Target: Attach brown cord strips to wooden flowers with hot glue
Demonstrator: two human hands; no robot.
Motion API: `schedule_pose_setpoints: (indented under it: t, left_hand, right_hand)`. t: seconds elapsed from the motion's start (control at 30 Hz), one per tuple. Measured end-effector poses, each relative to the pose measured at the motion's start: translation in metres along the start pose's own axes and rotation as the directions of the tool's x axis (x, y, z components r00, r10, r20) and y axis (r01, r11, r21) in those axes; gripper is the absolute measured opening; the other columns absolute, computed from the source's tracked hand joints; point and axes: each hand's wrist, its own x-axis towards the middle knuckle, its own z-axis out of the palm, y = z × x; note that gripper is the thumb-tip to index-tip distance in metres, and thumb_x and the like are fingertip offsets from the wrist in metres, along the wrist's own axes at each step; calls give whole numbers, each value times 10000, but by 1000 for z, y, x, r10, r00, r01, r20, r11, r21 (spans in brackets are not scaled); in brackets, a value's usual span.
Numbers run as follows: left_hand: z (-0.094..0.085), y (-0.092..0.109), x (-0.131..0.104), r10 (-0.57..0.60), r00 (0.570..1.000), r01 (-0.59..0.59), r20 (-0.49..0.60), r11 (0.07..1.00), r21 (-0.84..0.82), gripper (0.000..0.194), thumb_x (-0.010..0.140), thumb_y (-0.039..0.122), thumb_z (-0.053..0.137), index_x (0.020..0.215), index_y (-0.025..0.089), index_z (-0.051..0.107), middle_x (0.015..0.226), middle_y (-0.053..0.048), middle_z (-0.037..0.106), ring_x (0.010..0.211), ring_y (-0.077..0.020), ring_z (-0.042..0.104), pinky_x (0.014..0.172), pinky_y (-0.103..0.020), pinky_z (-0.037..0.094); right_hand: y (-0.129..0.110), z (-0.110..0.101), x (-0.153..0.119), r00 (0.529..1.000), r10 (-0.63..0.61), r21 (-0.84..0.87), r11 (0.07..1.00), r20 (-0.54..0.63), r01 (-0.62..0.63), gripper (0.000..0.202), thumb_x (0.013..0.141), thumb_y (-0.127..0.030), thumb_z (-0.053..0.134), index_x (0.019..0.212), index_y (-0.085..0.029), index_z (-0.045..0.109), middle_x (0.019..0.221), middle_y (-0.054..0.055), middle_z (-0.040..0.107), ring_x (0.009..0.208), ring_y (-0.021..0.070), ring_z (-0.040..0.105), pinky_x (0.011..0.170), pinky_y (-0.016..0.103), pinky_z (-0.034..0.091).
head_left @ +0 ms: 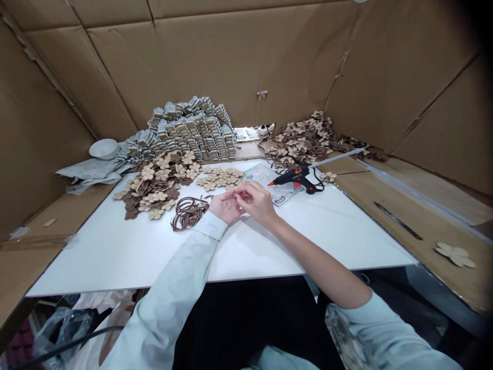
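Above the middle of the white board, my left hand point(225, 208) is turned palm up, its fingertips meeting those of my right hand point(257, 201). Both hands are closed in a pinch; whatever lies between the fingers is hidden or too small to name. Beside my left wrist is a coil of brown cords point(188, 213). Flat beige flower shapes point(221, 178) lie just beyond my hands. A black hot glue gun point(295, 177) with an orange tip rests on a clear plastic bag point(279, 199) to the right of my fingers.
A heap of beige and brown flower pieces point(154, 185) sits at left, with stacked small bundles point(192, 131) behind it. More flowers with cords point(304, 139) pile up at back right. A white bowl point(103, 148), a thin blade point(398, 221) and cardboard walls point(246, 61) surround the board.
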Motion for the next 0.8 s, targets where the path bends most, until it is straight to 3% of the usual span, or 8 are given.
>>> schedule_pose_setpoints:
  t: [0.2, 0.33, 0.47, 0.6, 0.8]
  left_hand:
    - [2, 0, -1, -2, 1000, 2, 6, 1000, 12, 266, 797, 181, 327, 817, 122, 586, 764, -64, 617, 746, -152, 580, 704, -282, 432]
    - [3, -1, -1, 15, 1000, -14, -16, 999, 49, 293, 793, 176, 330, 937, 143, 583, 793, -60, 622, 768, -163, 584, 751, -322, 430]
    - [1, -2, 1, 22, 999, -24, 30, 998, 50, 347, 786, 169, 331, 1047, 149, 558, 814, -61, 626, 777, -161, 583, 759, -326, 429]
    - [-1, -3, 2, 13, 997, -15, 69, 1000, 21, 354, 792, 161, 327, 1061, 141, 555, 778, -49, 629, 715, -139, 580, 697, -280, 434]
    - [0, -4, 2, 23, 999, -24, 29, 999, 22, 345, 796, 169, 333, 1054, 132, 558, 768, -57, 632, 739, -150, 584, 731, -293, 429]
  right_hand:
    - [-2, 0, 1, 1000, 15, 31, 999, 1, -15, 96, 745, -186, 483, 769, -193, 577, 789, 37, 578, 752, 144, 527, 681, 258, 433]
    - [-1, 2, 1, 997, 72, 48, 996, -7, -71, 91, 713, -163, 494, 728, -192, 578, 762, 29, 574, 695, 133, 525, 639, 247, 432]
    - [-2, 3, 1, 993, 115, 67, 991, -14, -114, 91, 673, -143, 506, 696, -186, 583, 727, 20, 573, 632, 121, 513, 592, 234, 421]
    - [-4, 1, 2, 993, 118, 57, 992, -21, -117, 102, 653, -132, 504, 676, -182, 590, 674, 15, 561, 617, 124, 504, 592, 237, 413]
    - [-6, 1, 3, 989, 149, 53, 988, -20, -148, 92, 638, -140, 500, 645, -180, 583, 647, 11, 543, 590, 119, 486, 567, 234, 402]
